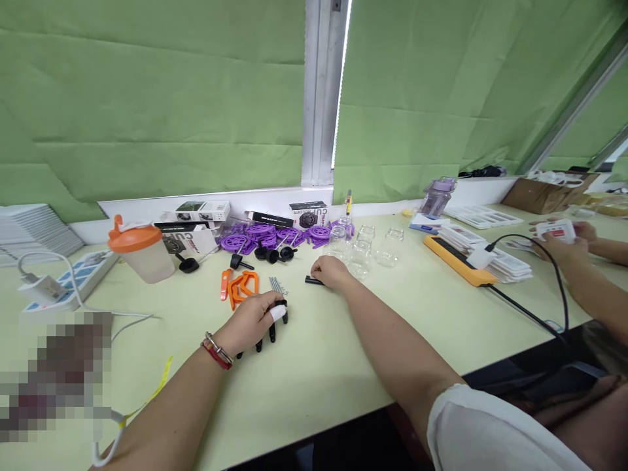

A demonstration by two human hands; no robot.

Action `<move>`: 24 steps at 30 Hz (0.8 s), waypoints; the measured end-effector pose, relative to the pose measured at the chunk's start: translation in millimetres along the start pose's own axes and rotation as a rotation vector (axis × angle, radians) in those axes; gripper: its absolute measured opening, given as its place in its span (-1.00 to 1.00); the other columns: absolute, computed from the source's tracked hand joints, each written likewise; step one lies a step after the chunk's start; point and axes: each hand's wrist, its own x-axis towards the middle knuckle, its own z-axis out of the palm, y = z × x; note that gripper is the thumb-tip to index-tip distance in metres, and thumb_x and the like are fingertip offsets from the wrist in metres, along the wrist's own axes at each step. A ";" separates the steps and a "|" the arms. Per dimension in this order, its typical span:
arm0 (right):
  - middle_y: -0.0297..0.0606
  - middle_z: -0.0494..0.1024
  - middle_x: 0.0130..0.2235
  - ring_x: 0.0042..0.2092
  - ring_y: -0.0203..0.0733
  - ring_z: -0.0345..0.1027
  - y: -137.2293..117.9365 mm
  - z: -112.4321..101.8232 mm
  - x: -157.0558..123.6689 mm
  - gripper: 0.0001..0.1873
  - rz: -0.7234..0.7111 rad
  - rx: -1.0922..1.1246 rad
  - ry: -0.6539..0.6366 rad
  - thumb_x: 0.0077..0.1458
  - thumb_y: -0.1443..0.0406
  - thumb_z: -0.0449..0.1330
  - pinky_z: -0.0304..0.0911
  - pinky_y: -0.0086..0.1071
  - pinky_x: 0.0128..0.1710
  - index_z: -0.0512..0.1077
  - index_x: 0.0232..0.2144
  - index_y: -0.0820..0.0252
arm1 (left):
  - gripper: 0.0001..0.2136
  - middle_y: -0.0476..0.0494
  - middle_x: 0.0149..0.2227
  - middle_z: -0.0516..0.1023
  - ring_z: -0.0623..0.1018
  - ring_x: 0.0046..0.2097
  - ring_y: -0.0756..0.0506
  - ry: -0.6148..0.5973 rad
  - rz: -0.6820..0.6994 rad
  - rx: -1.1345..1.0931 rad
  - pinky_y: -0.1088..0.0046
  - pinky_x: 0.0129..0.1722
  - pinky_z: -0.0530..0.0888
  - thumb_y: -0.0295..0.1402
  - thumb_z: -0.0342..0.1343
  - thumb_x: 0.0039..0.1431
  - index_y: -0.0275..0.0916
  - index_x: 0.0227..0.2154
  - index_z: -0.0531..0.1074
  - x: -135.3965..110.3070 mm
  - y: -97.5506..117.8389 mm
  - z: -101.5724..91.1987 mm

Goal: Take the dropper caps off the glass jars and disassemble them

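Note:
My left hand [255, 322], with a white wrap on one finger and a bracelet at the wrist, is closed over a short black part [284, 313] at its fingertips. Several more short black parts [273, 333] stick out in a row below that hand. My right hand [330, 269] is closed on a thin black rod-like piece [313, 281] lying at table level. Orange plastic brackets [244, 286] and several silver screws [276, 284] lie just behind my left hand. Clear glass cups [360, 252] stand behind and right of my right hand.
Purple plastic rings [260, 239], black knobbed parts [267, 253] and a cup holder box [308, 214] lie along the wall. An orange-lidded shaker [147, 258] and power strip [78, 278] are left. Right are a yellow-orange power strip [456, 261], cables and another person's hands [559, 245].

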 end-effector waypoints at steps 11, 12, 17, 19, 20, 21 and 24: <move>-0.26 0.49 -0.32 -0.33 -0.30 0.32 -35.4 -10.3 -28.9 -0.88 -0.291 0.490 0.091 0.02 0.33 0.19 0.19 -0.46 -0.32 0.54 -0.42 0.23 | -0.74 -0.05 -0.42 0.43 0.39 -0.38 -0.06 0.007 -0.001 -0.002 0.42 -0.36 0.34 -0.16 -0.10 0.21 -0.20 -0.30 0.40 0.2 0.2 0.8; -0.27 0.47 -0.34 -0.35 -0.31 0.30 -42.2 -11.2 -34.7 -0.89 -0.347 0.574 0.045 0.02 0.32 0.20 0.20 -0.46 -0.33 0.54 -0.43 0.24 | -0.74 -0.05 -0.43 0.42 0.39 -0.38 -0.06 0.010 0.000 -0.004 0.43 -0.37 0.33 -0.16 -0.10 0.21 -0.20 -0.30 0.40 0.2 -0.1 1.1; -0.34 0.39 -0.40 -0.40 -0.36 0.24 -64.7 -15.1 -55.9 -0.93 -0.488 0.665 -0.148 -0.02 0.37 0.23 0.16 -0.47 -0.38 0.54 -0.44 0.22 | -0.77 0.00 -0.48 0.34 0.33 -0.42 -0.03 0.018 0.018 -0.007 0.47 -0.42 0.28 -0.19 -0.09 0.21 -0.21 -0.39 0.34 0.4 -2.5 2.8; -0.35 0.38 -0.40 -0.41 -0.37 0.23 -66.4 -16.1 -57.8 -0.92 -0.495 0.648 -0.183 -0.01 0.38 0.22 0.14 -0.47 -0.39 0.54 -0.43 0.23 | -0.77 0.02 -0.50 0.30 0.30 -0.44 -0.02 0.021 0.025 -0.003 0.47 -0.44 0.26 -0.19 -0.09 0.22 -0.21 -0.43 0.31 0.6 -3.2 3.2; -0.35 0.38 -0.40 -0.41 -0.37 0.23 -66.2 -16.5 -57.9 -0.91 -0.494 0.642 -0.195 -0.01 0.39 0.22 0.14 -0.47 -0.39 0.54 -0.42 0.23 | -0.77 0.03 -0.51 0.28 0.28 -0.45 -0.01 0.023 0.026 0.002 0.47 -0.45 0.25 -0.20 -0.10 0.22 -0.21 -0.44 0.30 0.7 -3.5 3.4; -0.36 0.37 -0.39 -0.41 -0.37 0.23 -65.7 -16.8 -57.6 -0.91 -0.493 0.638 -0.205 -0.01 0.39 0.22 0.14 -0.47 -0.39 0.55 -0.41 0.23 | -0.77 0.03 -0.52 0.27 0.27 -0.45 -0.01 0.025 0.027 0.007 0.47 -0.45 0.24 -0.20 -0.10 0.22 -0.21 -0.45 0.29 0.9 -3.5 3.4; -0.36 0.37 -0.39 -0.40 -0.37 0.23 -64.1 -17.6 -56.4 -0.90 -0.495 0.624 -0.218 0.00 0.39 0.22 0.14 -0.47 -0.38 0.55 -0.40 0.21 | -0.77 0.03 -0.52 0.26 0.27 -0.45 -0.01 0.024 0.027 0.013 0.47 -0.45 0.23 -0.21 -0.10 0.22 -0.22 -0.44 0.31 1.1 -3.1 3.2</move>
